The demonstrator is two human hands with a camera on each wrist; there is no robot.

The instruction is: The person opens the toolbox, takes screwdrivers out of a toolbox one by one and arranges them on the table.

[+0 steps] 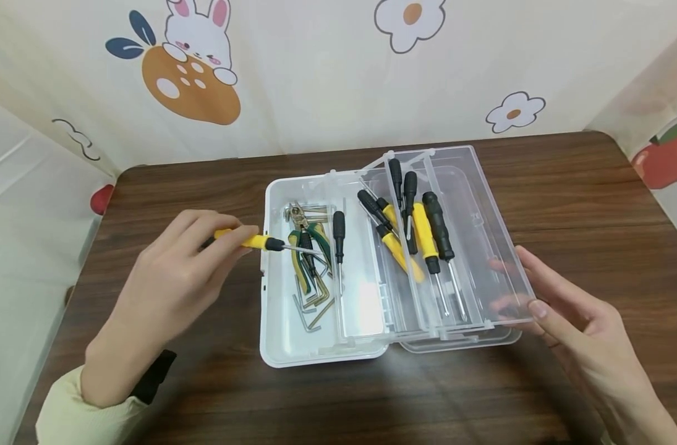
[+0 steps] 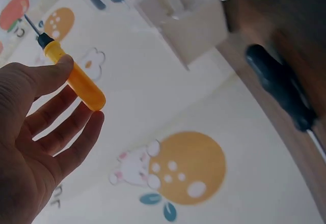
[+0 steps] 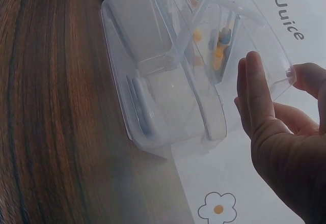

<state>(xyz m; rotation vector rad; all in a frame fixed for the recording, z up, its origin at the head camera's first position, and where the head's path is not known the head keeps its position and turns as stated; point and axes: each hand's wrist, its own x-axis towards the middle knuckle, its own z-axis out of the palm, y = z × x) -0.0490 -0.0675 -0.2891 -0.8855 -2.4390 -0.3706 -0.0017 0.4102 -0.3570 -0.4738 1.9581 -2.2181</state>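
My left hand (image 1: 182,272) pinches a screwdriver (image 2: 84,86) by its yellow handle, the metal shaft pointing right over the left side of a white plastic toolbox (image 1: 285,346). Below that shaft lie green-handled pliers (image 1: 299,262) and several hex keys (image 1: 302,312). A black-handled screwdriver (image 1: 339,238) lies in the narrow slot beside them. At the right, my right hand (image 1: 583,334) grips the near right corner of a clear compartment tray (image 1: 483,247), thumb on the edge and fingers behind the plastic. Yellow and black screwdrivers (image 1: 427,238) show in and through this tray.
The toolbox stands on a dark wood-grain table (image 1: 204,383). Its clear lid (image 1: 460,343) lies under the tray on the right. Behind the table's far edge rises a pale curtain (image 1: 316,74) printed with a rabbit and flowers.
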